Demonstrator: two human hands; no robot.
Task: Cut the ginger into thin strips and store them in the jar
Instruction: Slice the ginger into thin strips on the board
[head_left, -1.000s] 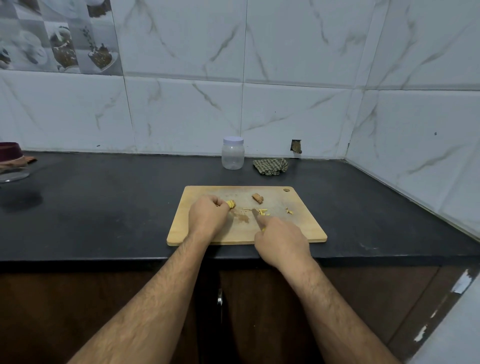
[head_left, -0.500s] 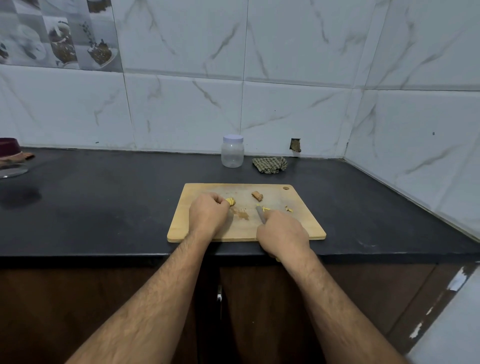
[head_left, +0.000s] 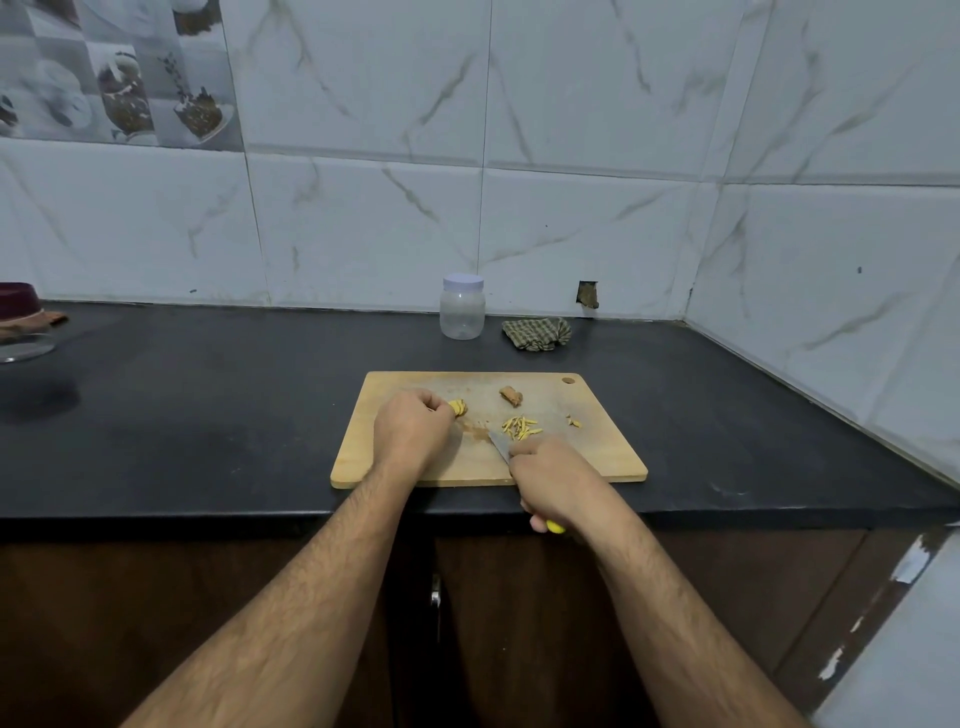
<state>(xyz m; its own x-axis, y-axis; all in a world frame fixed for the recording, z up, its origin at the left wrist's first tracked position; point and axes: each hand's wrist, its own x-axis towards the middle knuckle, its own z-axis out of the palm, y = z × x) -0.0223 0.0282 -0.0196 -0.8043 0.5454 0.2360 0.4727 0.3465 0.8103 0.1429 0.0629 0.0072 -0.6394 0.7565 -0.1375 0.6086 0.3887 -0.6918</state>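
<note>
A wooden cutting board (head_left: 608, 457) lies at the counter's front edge. My left hand (head_left: 413, 434) pinches a yellow ginger piece (head_left: 458, 407) against the board. My right hand (head_left: 558, 478) grips a knife (head_left: 497, 443) with a yellow handle; its blade points up-left toward a brown smear on the board. A small pile of thin ginger strips (head_left: 521, 427) lies just beyond the right hand. A brown unpeeled ginger chunk (head_left: 511, 396) and a few scraps (head_left: 573, 422) also sit on the board. The clear plastic jar (head_left: 462, 307) with a white lid stands closed behind the board.
A crumpled checked cloth (head_left: 537, 333) lies right of the jar, near the back wall. At the far left edge sit a dark red bowl (head_left: 15, 301) and a glass lid (head_left: 23, 348). Tiled walls close off the back and right of the black counter (head_left: 208, 415).
My right hand has drawn back toward the counter's edge with the knife, uncovering the pile of cut strips. The left hand stays on its ginger piece.
</note>
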